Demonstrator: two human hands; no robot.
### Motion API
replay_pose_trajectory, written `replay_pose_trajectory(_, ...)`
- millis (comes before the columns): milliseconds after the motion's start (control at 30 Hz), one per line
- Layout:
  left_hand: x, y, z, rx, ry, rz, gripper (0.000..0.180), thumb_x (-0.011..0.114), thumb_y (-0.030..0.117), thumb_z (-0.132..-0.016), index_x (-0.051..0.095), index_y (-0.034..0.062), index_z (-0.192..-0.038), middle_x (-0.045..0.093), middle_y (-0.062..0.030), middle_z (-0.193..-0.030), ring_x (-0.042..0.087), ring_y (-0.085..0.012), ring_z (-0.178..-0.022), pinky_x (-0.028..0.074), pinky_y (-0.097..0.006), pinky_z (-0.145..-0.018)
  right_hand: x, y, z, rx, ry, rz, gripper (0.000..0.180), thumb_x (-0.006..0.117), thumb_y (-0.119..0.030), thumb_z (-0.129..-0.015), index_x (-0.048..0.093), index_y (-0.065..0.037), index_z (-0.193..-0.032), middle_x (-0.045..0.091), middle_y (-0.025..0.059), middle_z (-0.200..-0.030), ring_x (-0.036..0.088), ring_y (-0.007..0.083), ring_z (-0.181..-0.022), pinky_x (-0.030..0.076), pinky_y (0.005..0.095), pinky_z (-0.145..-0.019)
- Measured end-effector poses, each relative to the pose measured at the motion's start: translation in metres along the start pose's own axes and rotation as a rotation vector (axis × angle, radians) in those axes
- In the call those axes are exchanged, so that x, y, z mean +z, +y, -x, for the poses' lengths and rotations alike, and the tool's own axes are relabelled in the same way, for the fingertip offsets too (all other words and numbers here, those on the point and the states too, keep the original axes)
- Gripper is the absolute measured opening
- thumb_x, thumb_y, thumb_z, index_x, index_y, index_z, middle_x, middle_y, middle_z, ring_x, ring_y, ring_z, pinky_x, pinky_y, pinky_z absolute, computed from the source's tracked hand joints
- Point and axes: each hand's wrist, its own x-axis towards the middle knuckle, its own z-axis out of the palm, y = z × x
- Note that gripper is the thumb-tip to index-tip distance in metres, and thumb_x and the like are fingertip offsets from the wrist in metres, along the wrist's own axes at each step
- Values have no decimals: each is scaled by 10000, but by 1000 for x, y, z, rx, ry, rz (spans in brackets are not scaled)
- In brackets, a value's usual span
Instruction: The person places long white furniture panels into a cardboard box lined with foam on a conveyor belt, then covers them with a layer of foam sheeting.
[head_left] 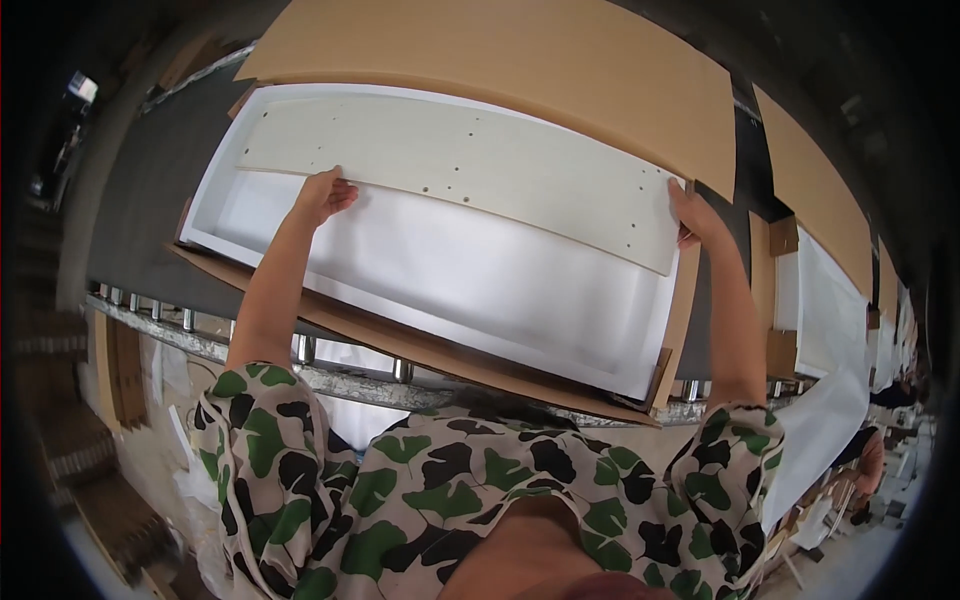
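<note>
From my remote seat I see the long pale panel (pixel 470 165), drilled with small holes, lying in the far half of an open white tray (pixel 450 290) that sits in a flat brown cardboard carton (pixel 420 350) on the roller conveyor (pixel 300 365). The panel's long axis runs left to right across my view, dipping a little toward the right, so it spans the whole reach between both arms. My left hand (pixel 322 196) rests on the panel's near edge toward the left end, fingers held together and laid flat over the edge. My right hand (pixel 692 215) grips the right-hand corner, fingers curled around the end; I cannot tell how far they wrap under. Both forearms stretch forward, nearly straight, elbows over the conveyor rail. Neither hand is nearer: each holds its own end. A second cardboard sheet (pixel 520 70) lies beyond the tray.
</note>
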Motion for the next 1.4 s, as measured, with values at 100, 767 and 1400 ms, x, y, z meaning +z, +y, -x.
replay_pose_trajectory(100, 27, 15, 8, -83, 33, -292, 455, 488, 423, -849, 505, -28, -910, 574, -147, -794, 587, -223, -687, 495, -308, -593, -26, 11, -26, -217, 21, 394, 515, 380, -436, -858, 565, 42, -907, 612, 224, -802, 620, 323, -677, 499, 406, -594)
replay_pose_trajectory(767, 7, 22, 1, 1030, 204, -1927, 619, 488, 559, -747, 421, 219, -1261, 444, -56, -1275, 375, -248, -1192, 195, -501, -1013, 143, 39, 53, -1035, 319, 539, 505, 666, -249, -718, 513, -61, -1161, 475, 121, -1225, 410, 312, -1132, 346, 398, -944)
replay_pose_trajectory(1400, -22, -21, 84, 176, -345, -2030, 816, 151, 641, -837, 658, 9, -746, 630, -180, -848, 586, -319, -845, 421, -389, -810, 117, 84, 214, -686, -43, 578, 635, 707, -285, -630, 469, -79, -1182, 547, 145, -1079, 504, 298, -1008, 408, 386, -868)
